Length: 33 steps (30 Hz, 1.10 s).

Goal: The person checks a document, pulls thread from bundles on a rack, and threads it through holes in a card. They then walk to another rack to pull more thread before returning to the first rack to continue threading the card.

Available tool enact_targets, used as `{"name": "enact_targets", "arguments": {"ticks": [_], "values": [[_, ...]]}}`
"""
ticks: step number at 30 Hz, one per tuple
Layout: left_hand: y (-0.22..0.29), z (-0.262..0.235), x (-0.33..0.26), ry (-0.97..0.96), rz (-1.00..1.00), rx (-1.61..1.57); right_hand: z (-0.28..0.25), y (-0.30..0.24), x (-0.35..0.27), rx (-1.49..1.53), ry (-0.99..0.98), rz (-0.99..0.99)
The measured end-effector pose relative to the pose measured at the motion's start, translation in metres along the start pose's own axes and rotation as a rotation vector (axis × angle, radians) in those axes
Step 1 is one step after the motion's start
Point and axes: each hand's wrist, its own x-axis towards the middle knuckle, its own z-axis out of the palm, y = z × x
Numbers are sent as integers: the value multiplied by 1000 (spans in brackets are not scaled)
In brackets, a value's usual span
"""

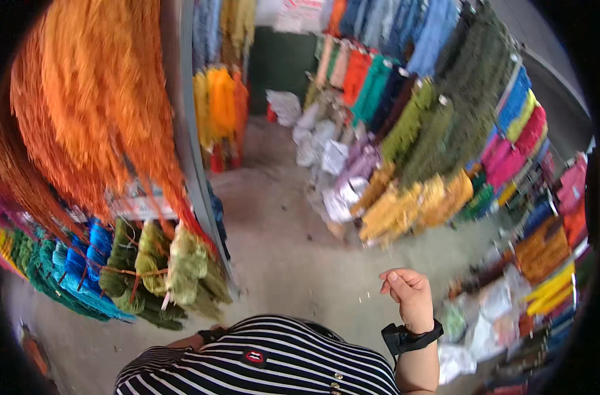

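Note:
My right hand (409, 293) is raised in front of me at the lower right, with its fingers curled in and the thumb against them. Nothing shows between the fingertips. A black band with a small box (409, 337) is strapped round that wrist. Of my left arm, only a bit of forearm (185, 342) and a dark wristband (211, 334) appear beside my striped shirt (273, 355); the left hand's fingers are hidden. Closest to the left arm hang pale green yarn skeins (188, 266). Neither hand visibly touches any yarn.
Orange yarn (102, 99) hangs thickly at the left beside a grey metal post (193, 131). Dark green skeins (455, 92) and golden yellow ones (412, 207) hang at the right. White plastic bags (491, 316) lie by the right racks. Grey concrete floor (273, 230) runs between the racks.

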Motion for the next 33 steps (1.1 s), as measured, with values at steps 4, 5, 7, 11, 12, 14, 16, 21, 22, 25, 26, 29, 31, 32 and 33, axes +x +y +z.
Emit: {"name": "enact_targets", "arguments": {"ticks": [4, 5, 7, 11, 12, 14, 16, 21, 22, 25, 26, 29, 31, 32, 33], "values": [[74, -23, 51, 148, 15, -166, -26, -3, 133, -10, -125, -123], [88, -26, 57, 194, 7, -213, -28, -4, 163, -44, -133, -178], [117, -32, 61, 312, -10, -294, -41, -5, 238, -23, -334, -306], [170, -56, 40, 675, 218, -1348, -18, -31, 363, 57, -529, -495], [213, -84, 14, 772, 214, -1303, -5, -34, 393, 102, -590, -487], [321, -128, -55, 972, 201, -1188, 23, -47, 446, 69, -624, -616], [377, -151, -90, 1229, 278, -1072, 65, -68, 491, -73, -545, -903], [418, -194, -107, 1614, 131, -959, 200, -116, 562, 80, -701, -998], [419, -201, -104, 1674, 97, -952, 226, -124, 572, 174, -878, -824], [413, -240, -98, 1874, -37, -860, 307, -162, 598, 415, -1233, -566], [424, -252, -100, 1924, -68, -977, 332, -176, 604, 474, -1289, -544], [427, -280, -87, 2007, -114, -1199, 401, -228, 621, 697, -1465, -451], [418, -292, -63, 2102, -97, -1308, 454, -259, 624, 786, -1576, -436], [413, -297, -52, 2117, -89, -1327, 478, -274, 625, 805, -1623, -428], [417, -312, -50, 2117, -165, -1277, 504, -288, 624, 831, -1692, -428]]}}
